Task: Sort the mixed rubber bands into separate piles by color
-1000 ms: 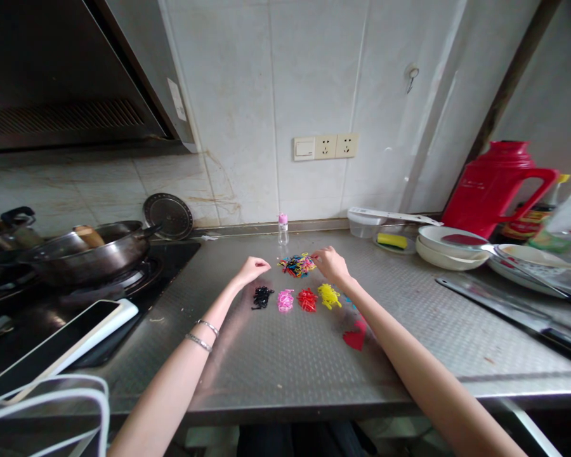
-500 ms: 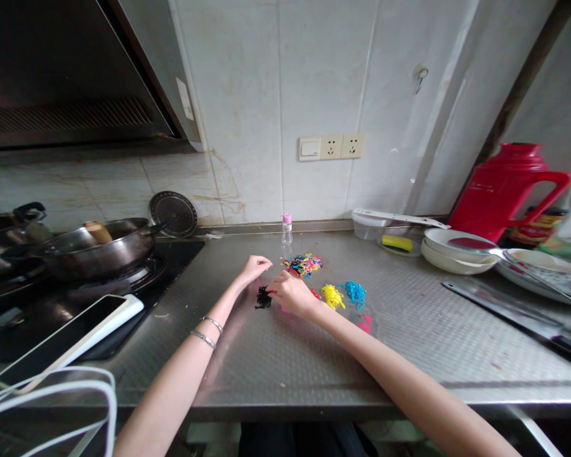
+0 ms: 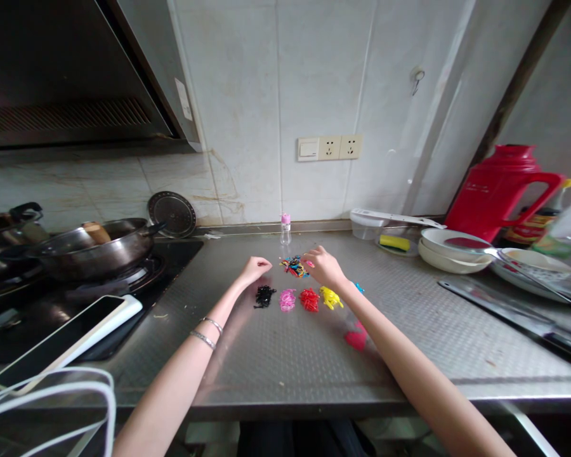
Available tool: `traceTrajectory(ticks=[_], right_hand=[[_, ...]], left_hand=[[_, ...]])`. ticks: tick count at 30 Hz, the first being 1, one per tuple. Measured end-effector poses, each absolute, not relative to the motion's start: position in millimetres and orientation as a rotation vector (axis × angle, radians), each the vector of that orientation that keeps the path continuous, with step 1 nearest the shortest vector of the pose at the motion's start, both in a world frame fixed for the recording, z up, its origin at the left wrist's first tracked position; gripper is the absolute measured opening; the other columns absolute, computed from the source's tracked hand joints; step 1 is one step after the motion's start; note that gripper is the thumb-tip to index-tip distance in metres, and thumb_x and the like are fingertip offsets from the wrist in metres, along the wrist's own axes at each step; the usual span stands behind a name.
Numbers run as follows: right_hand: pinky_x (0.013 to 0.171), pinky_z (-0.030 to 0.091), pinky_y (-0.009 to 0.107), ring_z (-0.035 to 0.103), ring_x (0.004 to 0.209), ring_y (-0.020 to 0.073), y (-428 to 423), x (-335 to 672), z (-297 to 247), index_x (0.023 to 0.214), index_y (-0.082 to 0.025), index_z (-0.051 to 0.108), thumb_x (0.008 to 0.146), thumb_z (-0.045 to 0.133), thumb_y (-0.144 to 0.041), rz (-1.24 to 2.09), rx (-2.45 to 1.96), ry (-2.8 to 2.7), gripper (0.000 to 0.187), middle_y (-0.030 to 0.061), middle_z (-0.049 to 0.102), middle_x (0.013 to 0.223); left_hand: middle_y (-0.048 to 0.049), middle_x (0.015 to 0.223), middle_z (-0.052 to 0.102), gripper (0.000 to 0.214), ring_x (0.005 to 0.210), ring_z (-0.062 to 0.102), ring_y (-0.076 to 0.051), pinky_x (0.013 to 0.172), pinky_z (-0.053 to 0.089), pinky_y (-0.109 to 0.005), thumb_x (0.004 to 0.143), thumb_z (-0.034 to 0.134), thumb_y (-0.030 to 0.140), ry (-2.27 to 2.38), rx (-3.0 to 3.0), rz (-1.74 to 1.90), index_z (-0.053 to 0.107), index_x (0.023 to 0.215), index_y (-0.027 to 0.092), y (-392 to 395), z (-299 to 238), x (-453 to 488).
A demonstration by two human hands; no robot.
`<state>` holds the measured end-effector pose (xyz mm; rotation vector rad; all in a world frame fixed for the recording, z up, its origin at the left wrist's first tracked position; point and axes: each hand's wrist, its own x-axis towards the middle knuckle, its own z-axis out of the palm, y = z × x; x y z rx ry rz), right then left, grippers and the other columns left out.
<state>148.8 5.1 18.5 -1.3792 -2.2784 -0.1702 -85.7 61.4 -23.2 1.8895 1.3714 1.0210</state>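
Note:
On the steel counter (image 3: 290,355) lies a mixed heap of small coloured bands (image 3: 293,266). In front of it sit sorted piles: black (image 3: 264,296), pink (image 3: 287,299), red (image 3: 308,299) and yellow (image 3: 330,297), with a blue pile (image 3: 359,287) mostly hidden behind my right wrist. My right hand (image 3: 322,266) rests on the right side of the mixed heap, fingers pinched on something I cannot make out. My left hand (image 3: 253,268) lies curled on the counter just left of the heap, above the black pile.
A small bottle with a pink cap (image 3: 284,229) stands behind the heap. A wok (image 3: 85,249) sits on the stove at left, a phone (image 3: 61,343) near the front. Plates (image 3: 452,249), a red thermos (image 3: 497,190) and a knife (image 3: 514,314) lie at right.
My right hand went from the mixed heap down to the pink pile, then back up to the heap. The left hand stayed put.

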Motion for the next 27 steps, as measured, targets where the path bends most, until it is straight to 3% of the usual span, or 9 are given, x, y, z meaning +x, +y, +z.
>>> traceTrajectory(ticks=[6,12,27], right_hand=[[0.078,0.038,0.026,0.048,0.093,0.0192,31,221,2,0.09,-0.019,0.067,0.082,0.041,-0.03,-0.268,-1.655,-1.941,0.029,0.0058,0.064,0.09],[0.074,0.04,0.024,0.055,0.088,0.0184,51,272,-34,0.089,-0.017,0.069,0.077,0.044,-0.028,-0.052,-1.892,-1.616,0.029,0.0075,0.067,0.088],[0.069,0.042,0.022,0.061,0.083,0.0182,57,287,-50,0.088,-0.015,0.069,0.072,0.047,-0.027,0.118,-1.909,-1.437,0.03,0.0097,0.068,0.085]], left_hand=[[-0.008,0.074,0.067,0.021,0.072,0.06,-0.017,0.07,0.044,-0.027,0.064,0.056,0.025,1.392,2.02,0.94,0.068,0.071,0.01,58,-26,-81],[-0.0083,0.069,0.066,0.024,0.065,0.058,-0.015,0.063,0.043,-0.025,0.063,0.056,0.026,1.392,2.1,0.886,0.068,0.074,0.008,49,-24,-68],[-0.0053,0.064,0.063,0.028,0.059,0.053,-0.014,0.058,0.038,-0.025,0.061,0.062,0.038,1.508,2.252,0.823,0.068,0.071,0.013,59,-23,-43]])
